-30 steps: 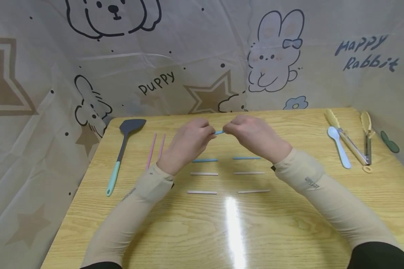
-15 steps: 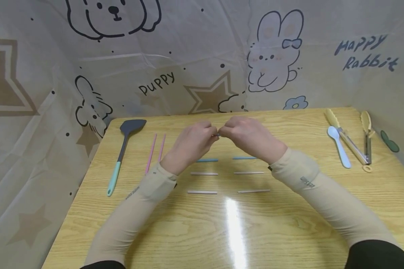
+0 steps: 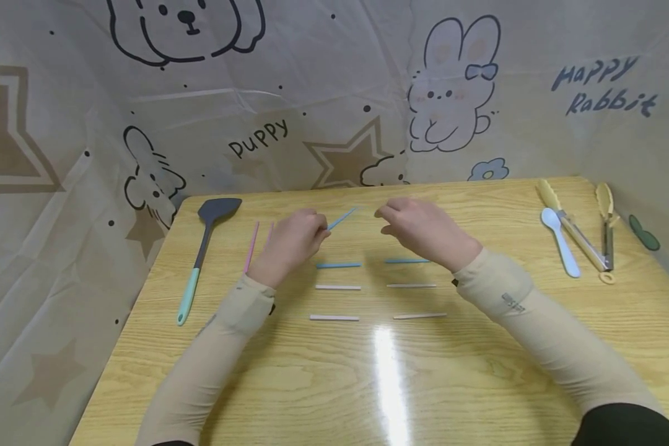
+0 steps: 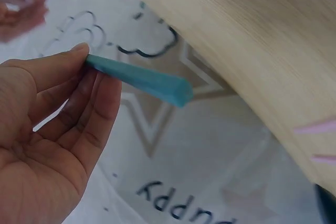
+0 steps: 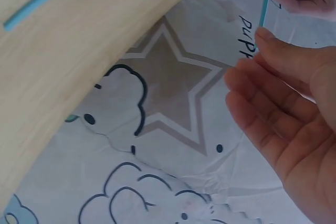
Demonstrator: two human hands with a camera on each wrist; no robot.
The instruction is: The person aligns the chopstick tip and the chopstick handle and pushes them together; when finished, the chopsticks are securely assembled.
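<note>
- The left hand (image 3: 292, 241), bare below a beige sleeve, pinches one thin straight blue stick (image 3: 342, 218) between thumb and fingertips; its grip is closed on the stick near one end.
- That stick is raised over the light wood-grain counter (image 3: 312, 384), tilted, its far end pointing up toward the right hand (image 3: 426, 229) but apart from it.
- The right hand's grip is loose, thumb and fingers parted and softly bent, with hold of nothing.
- Below the hands, two more blue sticks (image 3: 339, 266) lie crosswise on the counter, end toward end with a gap between.
- Nearer the person, four whitish sticks (image 3: 334, 318) lie in two similar rows.
- Beside the left hand lie two thin pink sticks (image 3: 251, 246), partly hidden by it.
- Further left rests a spatula (image 3: 203, 241) with dark grey head and mint handle.
- At the right lie a pale blue spoon (image 3: 560, 241) and, just beside it, metal tongs with cream tips (image 3: 585, 243), spread.
- Behind hangs white cloth printed with cartoon animals and stars (image 3: 201, 148).
</note>
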